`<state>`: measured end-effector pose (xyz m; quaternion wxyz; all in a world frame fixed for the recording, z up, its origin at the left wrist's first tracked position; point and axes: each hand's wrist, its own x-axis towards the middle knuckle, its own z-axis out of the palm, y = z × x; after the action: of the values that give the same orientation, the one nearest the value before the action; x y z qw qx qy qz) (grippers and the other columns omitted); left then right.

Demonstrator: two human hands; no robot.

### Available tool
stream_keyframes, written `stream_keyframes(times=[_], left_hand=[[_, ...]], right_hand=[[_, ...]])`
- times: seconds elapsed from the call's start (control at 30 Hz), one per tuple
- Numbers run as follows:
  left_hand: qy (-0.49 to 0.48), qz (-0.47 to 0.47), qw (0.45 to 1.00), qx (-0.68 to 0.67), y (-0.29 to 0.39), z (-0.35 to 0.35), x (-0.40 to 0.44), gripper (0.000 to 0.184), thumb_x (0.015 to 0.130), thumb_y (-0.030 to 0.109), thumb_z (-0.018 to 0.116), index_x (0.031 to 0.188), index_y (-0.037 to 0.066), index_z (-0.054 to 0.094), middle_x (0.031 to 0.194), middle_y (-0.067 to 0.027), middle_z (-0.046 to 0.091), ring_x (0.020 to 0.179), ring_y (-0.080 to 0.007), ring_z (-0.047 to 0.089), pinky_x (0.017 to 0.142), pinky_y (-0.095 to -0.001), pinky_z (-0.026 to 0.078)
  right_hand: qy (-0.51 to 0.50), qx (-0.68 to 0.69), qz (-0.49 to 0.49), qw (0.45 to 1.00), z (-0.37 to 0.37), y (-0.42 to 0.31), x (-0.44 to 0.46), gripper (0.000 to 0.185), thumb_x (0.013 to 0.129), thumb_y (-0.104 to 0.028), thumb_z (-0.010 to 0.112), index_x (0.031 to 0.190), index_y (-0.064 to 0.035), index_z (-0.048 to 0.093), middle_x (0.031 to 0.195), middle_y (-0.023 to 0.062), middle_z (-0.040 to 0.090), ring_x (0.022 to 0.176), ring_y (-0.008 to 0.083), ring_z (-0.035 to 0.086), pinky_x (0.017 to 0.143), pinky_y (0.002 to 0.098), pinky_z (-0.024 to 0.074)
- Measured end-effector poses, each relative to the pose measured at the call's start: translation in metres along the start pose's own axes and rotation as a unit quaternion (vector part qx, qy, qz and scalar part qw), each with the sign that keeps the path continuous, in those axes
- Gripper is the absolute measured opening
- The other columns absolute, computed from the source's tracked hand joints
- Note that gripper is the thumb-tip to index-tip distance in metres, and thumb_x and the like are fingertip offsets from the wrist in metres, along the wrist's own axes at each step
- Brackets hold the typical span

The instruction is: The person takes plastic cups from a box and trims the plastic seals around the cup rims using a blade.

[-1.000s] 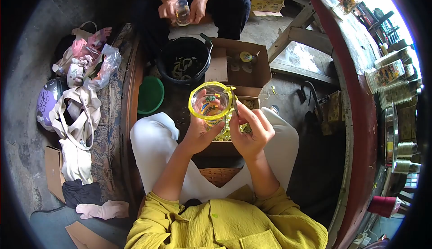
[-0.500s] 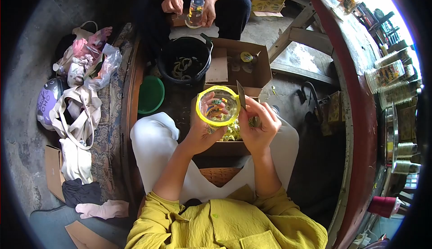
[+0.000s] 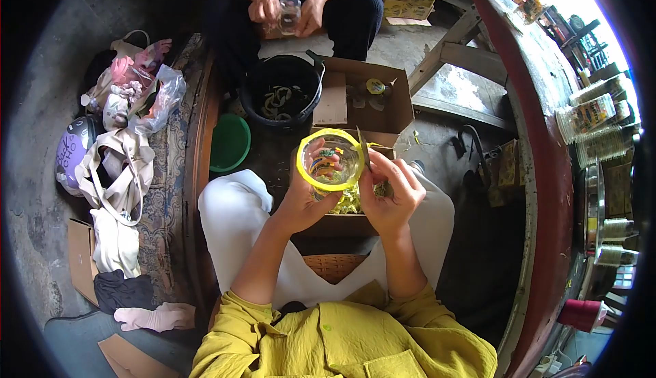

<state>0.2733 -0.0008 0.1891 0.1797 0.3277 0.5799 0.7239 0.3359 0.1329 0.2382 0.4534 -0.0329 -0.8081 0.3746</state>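
Wrapped around a clear plastic jar [image 3: 339,167] with a yellow band at its rim, my left hand [image 3: 301,204] holds it with the round end facing up toward me. Printed colours show through its wall. A thin flat dark blade [image 3: 363,150] is pinched in my right hand [image 3: 392,199], its edge at the right side of the yellow rim. Below the jar, yellow scraps [image 3: 348,202] lie in a cardboard box between my knees, partly hidden by my hands.
Opposite me, a person's hands [image 3: 309,16] hold another clear jar [image 3: 290,14]. A black bucket [image 3: 251,108] with curled strips, a green basin [image 3: 230,144] and an open carton [image 3: 398,98] stand between us. Bags [image 3: 123,166] lie left; a red-edged table [image 3: 543,173] with stacked jars is right.
The blade in my right hand has turned more edge-on and shifted slightly left along the rim. Across from me, the other person's jar has tilted and moved a little up and left.
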Motion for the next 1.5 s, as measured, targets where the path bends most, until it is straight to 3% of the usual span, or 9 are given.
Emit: stream_keyframes(times=[0.13, 0.23, 0.33, 0.47, 0.67, 0.77, 0.87, 1.33, 1.5], left_hand=[[-0.017, 0.016, 0.997, 0.08, -0.012, -0.003, -0.003, 0.077, 0.069, -0.002, 0.06, 0.133, 0.0, 0.016, 0.123, -0.0123, 0.033, 0.109, -0.0186, 0.044, 0.093, -0.0302, 0.037], [-0.027, -0.009, 0.999, -0.016, -0.005, -0.003, -0.003, 0.078, 0.069, -0.002, 0.06, 0.133, -0.001, 0.016, 0.127, -0.0133, 0.03, 0.111, -0.02, 0.042, 0.095, -0.0314, 0.035], [-0.036, -0.038, 0.998, -0.035, -0.003, -0.003, -0.003, 0.078, 0.068, -0.002, 0.06, 0.132, -0.001, 0.017, 0.127, -0.0129, 0.03, 0.114, -0.0208, 0.04, 0.098, -0.0327, 0.033], [-0.075, -0.011, 0.997, 0.009, -0.005, -0.004, -0.005, 0.076, 0.067, -0.003, 0.06, 0.132, 0.0, 0.02, 0.128, -0.0122, 0.03, 0.116, -0.0195, 0.038, 0.099, -0.0331, 0.031], [-0.023, 0.004, 1.0, -0.01, 0.002, 0.006, 0.0, 0.076, 0.068, 0.003, 0.068, 0.13, 0.003, 0.024, 0.121, -0.0092, 0.036, 0.109, -0.0161, 0.043, 0.092, -0.0294, 0.038], [0.0, -0.031, 0.995, -0.093, -0.011, 0.004, -0.001, 0.076, 0.068, 0.005, 0.071, 0.129, 0.005, 0.025, 0.118, -0.0075, 0.037, 0.105, -0.0143, 0.045, 0.088, -0.028, 0.041], [0.002, -0.024, 0.992, -0.12, -0.009, 0.004, 0.0, 0.076, 0.069, 0.003, 0.069, 0.13, 0.006, 0.024, 0.117, -0.0079, 0.037, 0.107, -0.0147, 0.043, 0.089, -0.0293, 0.041], [0.019, -0.033, 0.991, -0.125, -0.002, 0.001, 0.001, 0.076, 0.072, 0.006, 0.069, 0.131, 0.005, 0.021, 0.112, -0.0074, 0.04, 0.106, -0.0149, 0.044, 0.092, -0.0287, 0.038], [0.005, -0.044, 0.993, -0.11, -0.003, 0.0, 0.001, 0.077, 0.072, 0.006, 0.069, 0.131, 0.005, 0.021, 0.117, -0.008, 0.037, 0.106, -0.0149, 0.044, 0.091, -0.028, 0.039]], right_hand=[[-0.003, 0.008, 0.004, 1.0, -0.002, 0.0, 0.003, 0.031, 0.062, 0.01, 0.062, 0.091, 0.0006, 0.064, 0.06, 0.0058, 0.056, 0.051, 0.0106, 0.055, 0.048, 0.0201, 0.0451], [-0.015, 0.032, 0.026, 0.999, -0.004, 0.0, 0.004, 0.033, 0.062, 0.01, 0.062, 0.093, 0.0, 0.064, 0.061, 0.0057, 0.056, 0.052, 0.0109, 0.056, 0.049, 0.0203, 0.0459], [-0.018, 0.034, 0.042, 0.998, -0.005, -0.002, 0.003, 0.033, 0.062, 0.01, 0.062, 0.094, 0.0001, 0.064, 0.063, 0.0064, 0.057, 0.055, 0.0113, 0.058, 0.05, 0.0204, 0.0473], [-0.013, 0.033, 0.035, 0.999, -0.005, 0.003, 0.003, 0.034, 0.062, 0.01, 0.062, 0.095, 0.0002, 0.063, 0.065, 0.0076, 0.058, 0.056, 0.0117, 0.059, 0.052, 0.0208, 0.0486], [-0.009, 0.086, 0.087, 0.992, -0.001, 0.0, 0.002, 0.033, 0.063, 0.01, 0.062, 0.095, 0.001, 0.062, 0.067, 0.0077, 0.059, 0.057, 0.012, 0.059, 0.053, 0.021, 0.0491], [0.01, 0.08, 0.089, 0.993, 0.001, -0.001, -0.001, 0.032, 0.063, 0.009, 0.062, 0.094, 0.0016, 0.062, 0.067, 0.0079, 0.059, 0.058, 0.0119, 0.06, 0.053, 0.021, 0.049], [0.013, 0.082, 0.082, 0.993, 0.0, -0.001, -0.002, 0.03, 0.063, 0.009, 0.064, 0.092, 0.0025, 0.062, 0.067, 0.0038, 0.057, 0.059, 0.0071, 0.055, 0.053, 0.0174, 0.0459], [0.027, 0.037, 0.002, 0.999, 0.006, -0.01, -0.006, 0.032, 0.06, 0.008, 0.06, 0.09, 0.0003, 0.064, 0.059, 0.005, 0.054, 0.047, 0.0106, 0.052, 0.046, 0.0205, 0.0437], [0.033, -0.012, -0.033, 0.999, 0.006, -0.009, -0.007, 0.035, 0.058, 0.009, 0.06, 0.091, -0.0004, 0.065, 0.058, 0.0058, 0.053, 0.047, 0.0138, 0.051, 0.045, 0.0225, 0.0418]])
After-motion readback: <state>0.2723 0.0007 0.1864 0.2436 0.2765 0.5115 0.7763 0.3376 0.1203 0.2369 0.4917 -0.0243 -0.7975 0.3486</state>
